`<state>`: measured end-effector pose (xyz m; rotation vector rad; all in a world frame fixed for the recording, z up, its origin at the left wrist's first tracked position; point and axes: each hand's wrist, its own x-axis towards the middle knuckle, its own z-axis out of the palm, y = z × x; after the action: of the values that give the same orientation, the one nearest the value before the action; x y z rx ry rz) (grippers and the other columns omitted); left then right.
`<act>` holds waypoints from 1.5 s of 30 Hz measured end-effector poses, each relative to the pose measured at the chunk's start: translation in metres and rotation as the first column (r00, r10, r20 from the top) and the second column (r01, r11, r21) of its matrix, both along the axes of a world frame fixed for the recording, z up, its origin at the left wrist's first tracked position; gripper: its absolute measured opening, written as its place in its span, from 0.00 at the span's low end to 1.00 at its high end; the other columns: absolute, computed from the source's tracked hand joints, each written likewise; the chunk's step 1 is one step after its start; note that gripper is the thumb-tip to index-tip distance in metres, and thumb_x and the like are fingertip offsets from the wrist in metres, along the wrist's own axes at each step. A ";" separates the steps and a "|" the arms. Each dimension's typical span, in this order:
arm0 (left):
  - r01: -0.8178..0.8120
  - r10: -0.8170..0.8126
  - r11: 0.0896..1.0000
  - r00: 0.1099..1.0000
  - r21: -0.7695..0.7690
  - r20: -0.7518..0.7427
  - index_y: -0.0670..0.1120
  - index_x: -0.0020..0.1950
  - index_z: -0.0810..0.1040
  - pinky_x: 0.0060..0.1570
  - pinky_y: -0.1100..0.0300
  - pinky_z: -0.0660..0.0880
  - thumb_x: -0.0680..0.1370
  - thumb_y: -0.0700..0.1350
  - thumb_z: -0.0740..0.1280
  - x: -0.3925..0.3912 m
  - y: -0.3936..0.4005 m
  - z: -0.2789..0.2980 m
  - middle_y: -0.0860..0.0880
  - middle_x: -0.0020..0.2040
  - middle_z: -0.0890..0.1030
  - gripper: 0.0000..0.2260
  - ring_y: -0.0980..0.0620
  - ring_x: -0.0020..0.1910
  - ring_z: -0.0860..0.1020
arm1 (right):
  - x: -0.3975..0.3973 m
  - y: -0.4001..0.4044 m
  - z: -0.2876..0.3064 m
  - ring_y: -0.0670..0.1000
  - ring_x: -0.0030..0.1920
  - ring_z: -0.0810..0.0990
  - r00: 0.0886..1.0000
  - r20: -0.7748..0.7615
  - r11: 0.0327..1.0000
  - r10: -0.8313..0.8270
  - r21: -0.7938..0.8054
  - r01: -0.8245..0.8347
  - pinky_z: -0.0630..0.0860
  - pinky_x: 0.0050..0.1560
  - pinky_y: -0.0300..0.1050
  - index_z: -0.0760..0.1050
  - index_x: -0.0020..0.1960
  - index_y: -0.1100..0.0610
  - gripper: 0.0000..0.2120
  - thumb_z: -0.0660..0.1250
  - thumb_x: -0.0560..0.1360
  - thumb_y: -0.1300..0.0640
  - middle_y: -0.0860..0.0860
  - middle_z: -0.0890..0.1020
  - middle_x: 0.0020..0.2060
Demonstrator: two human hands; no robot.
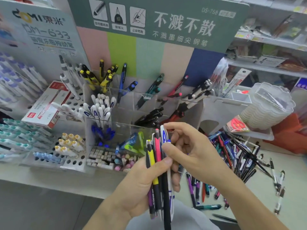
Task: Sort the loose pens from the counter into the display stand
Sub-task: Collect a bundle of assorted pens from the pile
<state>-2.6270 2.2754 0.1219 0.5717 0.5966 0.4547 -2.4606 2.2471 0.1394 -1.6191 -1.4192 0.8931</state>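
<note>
We see the stand (149, 100) at the counter's (282, 165) back edge, clear compartments holding pens sorted by colour; loose pens (240, 156) lie heaped toward the counter's right edge, more scattered along its front edge; left hand (141, 185) clenched round a bundle (157, 173) of upright pens, thumb pressed across it; right hand (187, 151) pinches the top of a white pen (163, 135) with a blue letter, still in the bundle.
</note>
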 end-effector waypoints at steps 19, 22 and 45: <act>0.172 -0.176 0.984 0.982 -0.050 -0.068 0.31 0.60 0.78 0.43 0.49 0.80 0.75 0.46 0.69 0.014 -0.016 -0.010 0.35 0.44 0.81 0.21 0.40 0.41 0.80 | 0.034 -0.040 -0.008 0.46 0.45 0.78 0.971 0.189 0.975 0.144 -0.195 -0.107 0.76 0.44 0.39 0.77 0.58 0.39 0.16 0.75 0.72 0.41 0.41 0.78 0.46; 0.189 -0.195 0.977 0.979 -0.099 -0.053 0.34 0.60 0.81 0.55 0.38 0.79 0.75 0.46 0.69 0.014 -0.018 -0.011 0.30 0.49 0.81 0.19 0.35 0.48 0.82 | 0.031 -0.042 -0.013 0.44 0.47 0.77 0.966 0.216 0.971 0.143 -0.220 -0.095 0.76 0.47 0.40 0.76 0.58 0.36 0.18 0.74 0.70 0.36 0.39 0.76 0.47; 0.129 -0.125 0.992 0.976 0.010 -0.176 0.41 0.61 0.82 0.41 0.47 0.82 0.78 0.40 0.70 0.022 -0.030 -0.026 0.32 0.54 0.82 0.12 0.36 0.43 0.83 | 0.053 -0.048 -0.014 0.51 0.42 0.85 0.968 -0.214 0.968 -0.131 -0.237 0.078 0.83 0.50 0.47 0.81 0.58 0.51 0.21 0.79 0.66 0.53 0.51 0.86 0.40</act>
<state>-2.6045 2.2450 0.0962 0.6703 0.7190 0.2922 -2.4075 2.1995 0.1251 -1.6788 -1.0940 1.1722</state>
